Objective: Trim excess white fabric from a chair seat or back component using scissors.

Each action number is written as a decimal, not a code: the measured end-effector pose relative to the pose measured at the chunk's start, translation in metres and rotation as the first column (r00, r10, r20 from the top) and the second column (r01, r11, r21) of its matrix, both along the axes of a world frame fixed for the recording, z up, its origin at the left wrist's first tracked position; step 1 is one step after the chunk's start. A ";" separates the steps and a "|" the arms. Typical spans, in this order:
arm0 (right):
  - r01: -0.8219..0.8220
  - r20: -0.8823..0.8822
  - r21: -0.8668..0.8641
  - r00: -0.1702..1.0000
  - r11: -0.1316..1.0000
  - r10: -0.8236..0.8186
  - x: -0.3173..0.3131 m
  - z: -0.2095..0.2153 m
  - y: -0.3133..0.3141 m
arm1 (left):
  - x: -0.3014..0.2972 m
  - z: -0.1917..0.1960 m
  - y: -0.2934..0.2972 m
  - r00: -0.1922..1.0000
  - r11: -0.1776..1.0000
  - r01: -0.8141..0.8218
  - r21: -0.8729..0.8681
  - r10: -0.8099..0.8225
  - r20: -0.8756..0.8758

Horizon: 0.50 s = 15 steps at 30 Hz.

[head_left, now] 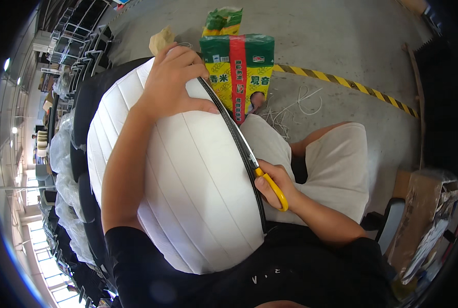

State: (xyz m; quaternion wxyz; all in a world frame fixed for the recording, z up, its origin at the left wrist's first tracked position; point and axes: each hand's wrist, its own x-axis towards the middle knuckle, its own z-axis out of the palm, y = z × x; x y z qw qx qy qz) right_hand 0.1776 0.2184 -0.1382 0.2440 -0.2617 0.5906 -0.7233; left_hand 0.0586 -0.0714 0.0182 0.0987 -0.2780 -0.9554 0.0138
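A large white padded cushion (198, 174) with stitched parallel lines leans across my lap, and a black strip (225, 114) runs along its right edge. At the cushion's upper part, my left hand (171, 87) grips the edge, fingers curled over it and thumb lying on the white cover. Yellow-handled scissors (277, 191) are in my right hand (276, 179), beside the lower right edge. Their metal blades point up along the black strip; whether they touch it I cannot tell.
A green, yellow and red bag (237, 69) stands on the floor ahead, with loose white strands (286, 112) beside it. Black-and-yellow tape (349, 84) crosses the floor. Plastic-wrapped black items (67, 174) line the left; a cardboard box (416, 220) sits at right.
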 end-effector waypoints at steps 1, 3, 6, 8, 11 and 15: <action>-0.010 0.004 0.003 1.000 1.000 0.010 0.000 -0.001 0.001 | 0.003 -0.001 0.000 1.000 1.000 -0.010 0.003 0.010 0.004; -0.010 -0.098 0.048 0.995 0.999 0.015 -0.005 0.000 0.001 | 0.007 0.002 0.001 0.998 1.000 0.015 -0.006 -0.015 -0.065; -0.080 -0.105 0.107 0.990 0.991 0.091 -0.023 0.003 -0.001 | 0.004 0.000 0.002 0.999 1.000 0.020 0.023 -0.019 -0.034; -0.123 -0.092 0.106 0.987 0.987 0.133 -0.036 0.011 -0.009 | 0.003 -0.001 -0.003 0.999 0.998 0.029 0.049 -0.028 -0.036; -0.192 -0.096 0.123 0.974 0.974 0.204 -0.049 0.016 -0.014 | 0.004 -0.001 -0.005 0.999 0.995 0.040 0.092 -0.037 -0.030; -0.180 -0.172 0.034 0.968 0.983 0.183 -0.055 0.011 -0.020 | 0.004 0.003 -0.003 0.999 0.993 0.039 0.114 -0.038 -0.014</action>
